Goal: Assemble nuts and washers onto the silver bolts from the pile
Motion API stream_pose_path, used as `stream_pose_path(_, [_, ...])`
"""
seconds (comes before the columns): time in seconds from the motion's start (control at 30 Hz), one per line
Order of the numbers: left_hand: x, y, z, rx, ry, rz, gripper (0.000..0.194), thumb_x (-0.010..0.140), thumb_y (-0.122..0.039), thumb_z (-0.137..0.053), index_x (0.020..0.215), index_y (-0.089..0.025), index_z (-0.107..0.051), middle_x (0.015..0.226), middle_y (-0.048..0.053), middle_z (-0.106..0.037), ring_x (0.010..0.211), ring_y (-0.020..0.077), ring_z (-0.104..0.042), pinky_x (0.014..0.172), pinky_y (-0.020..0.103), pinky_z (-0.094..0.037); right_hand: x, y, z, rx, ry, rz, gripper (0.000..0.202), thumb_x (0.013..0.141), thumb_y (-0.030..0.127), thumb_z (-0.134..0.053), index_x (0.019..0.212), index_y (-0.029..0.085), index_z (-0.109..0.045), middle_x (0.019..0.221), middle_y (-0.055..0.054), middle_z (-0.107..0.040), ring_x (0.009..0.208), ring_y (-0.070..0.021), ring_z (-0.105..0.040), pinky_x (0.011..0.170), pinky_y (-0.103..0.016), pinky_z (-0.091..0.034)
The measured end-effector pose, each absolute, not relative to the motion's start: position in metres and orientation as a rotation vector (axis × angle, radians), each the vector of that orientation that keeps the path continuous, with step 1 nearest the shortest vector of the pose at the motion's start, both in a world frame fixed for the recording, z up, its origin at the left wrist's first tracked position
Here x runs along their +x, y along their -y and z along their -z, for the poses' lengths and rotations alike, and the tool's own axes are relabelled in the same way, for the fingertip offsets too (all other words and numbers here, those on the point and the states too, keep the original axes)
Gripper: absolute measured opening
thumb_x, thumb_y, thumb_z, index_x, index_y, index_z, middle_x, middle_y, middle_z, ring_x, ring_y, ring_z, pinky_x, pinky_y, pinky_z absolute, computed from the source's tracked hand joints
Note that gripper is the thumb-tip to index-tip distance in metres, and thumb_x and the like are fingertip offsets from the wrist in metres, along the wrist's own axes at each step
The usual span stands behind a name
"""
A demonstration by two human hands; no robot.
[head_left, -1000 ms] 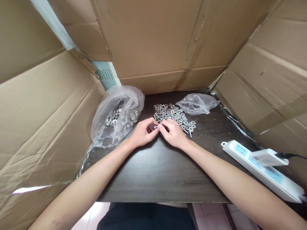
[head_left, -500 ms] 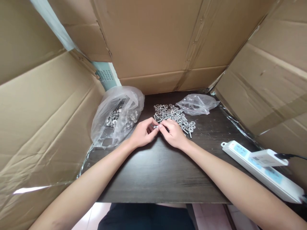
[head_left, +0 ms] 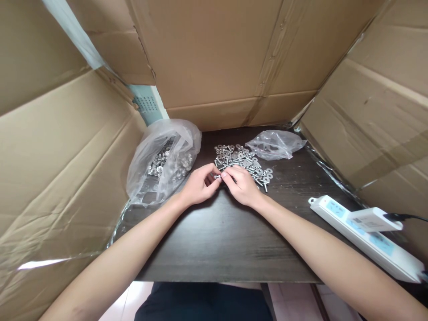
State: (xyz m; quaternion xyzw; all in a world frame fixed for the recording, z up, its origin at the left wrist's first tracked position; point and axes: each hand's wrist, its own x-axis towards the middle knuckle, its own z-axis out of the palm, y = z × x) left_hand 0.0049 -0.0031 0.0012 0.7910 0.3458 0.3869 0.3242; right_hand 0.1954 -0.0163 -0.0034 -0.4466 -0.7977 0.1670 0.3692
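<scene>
Between my two hands is a small silver bolt (head_left: 217, 177), partly covered by fingertips. My left hand (head_left: 201, 183) pinches it from the left with curled fingers. From the right, my right hand (head_left: 241, 184) closes thumb and fingers on its other end. Just beyond my hands lies a loose pile of bolts, nuts and washers (head_left: 240, 156) on the dark table (head_left: 214, 236). A clear plastic bag (head_left: 138, 167) at the left holds more metal pieces (head_left: 160, 164).
A smaller crumpled plastic bag (head_left: 276, 145) lies at the back right. On the right is a white power strip (head_left: 364, 238) with a white adapter (head_left: 376, 220) and a black cable. Cardboard walls (head_left: 214, 53) surround the table at the back and sides.
</scene>
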Motion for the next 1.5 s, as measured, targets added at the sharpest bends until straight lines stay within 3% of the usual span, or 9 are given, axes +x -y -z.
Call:
stream_pose_path(0.6, [0.0062, 0.0025, -0.0004, 2.039, -0.906, -1.013, 0.011, 0.086, -0.021, -0.067, 0.095, -0.016, -0.063, 0.077, -0.001, -0.065, 0.061, 0.0093, -0.060, 0.057, 0.020, -0.049, 0.1950, 0.0164, 0.0047, -1.126, 2.048, -0.396, 0.028, 0.101, 0.027, -0.049, 0.074, 0.023, -0.053, 0.070, -0.002, -0.061, 0.073, -0.0202, -0.052, 0.074, -0.036, -0.040])
stream_pose_path(0.83, [0.0061, 0.0021, 0.0013, 2.017, -0.901, -0.999, 0.023, 0.086, -0.021, -0.068, 0.108, -0.017, -0.062, 0.087, 0.000, -0.067, 0.062, 0.0086, -0.061, 0.057, 0.020, -0.051, 0.1951, 0.0163, 0.0051, -1.145, 2.056, -0.387, 0.030, 0.102, 0.028, -0.047, 0.073, 0.023, -0.051, 0.068, -0.001, -0.057, 0.071, -0.0199, -0.052, 0.072, -0.035, -0.039])
stream_pose_path(1.2, [0.0061, 0.0026, 0.0004, 2.038, -0.924, -1.008, 0.015, 0.086, -0.022, -0.068, 0.099, -0.017, -0.063, 0.088, 0.001, -0.069, 0.062, 0.0090, -0.061, 0.059, 0.021, -0.051, 0.1952, 0.0162, 0.0031, -1.159, 2.049, -0.397, 0.037, 0.105, 0.032, -0.041, 0.069, 0.024, -0.040, 0.065, -0.001, -0.051, 0.070, -0.0200, -0.049, 0.071, -0.035, -0.037])
stream_pose_path(1.5, [0.0063, 0.0024, 0.0001, 2.047, -0.923, -1.000, 0.013, 0.088, -0.023, -0.067, 0.099, -0.017, -0.063, 0.085, 0.001, -0.069, 0.063, 0.0097, -0.061, 0.060, 0.022, -0.051, 0.1955, 0.0158, 0.0042, -1.168, 2.073, -0.392, 0.040, 0.107, 0.034, -0.040, 0.068, 0.024, -0.042, 0.067, -0.002, -0.053, 0.071, -0.0203, -0.049, 0.071, -0.036, -0.037])
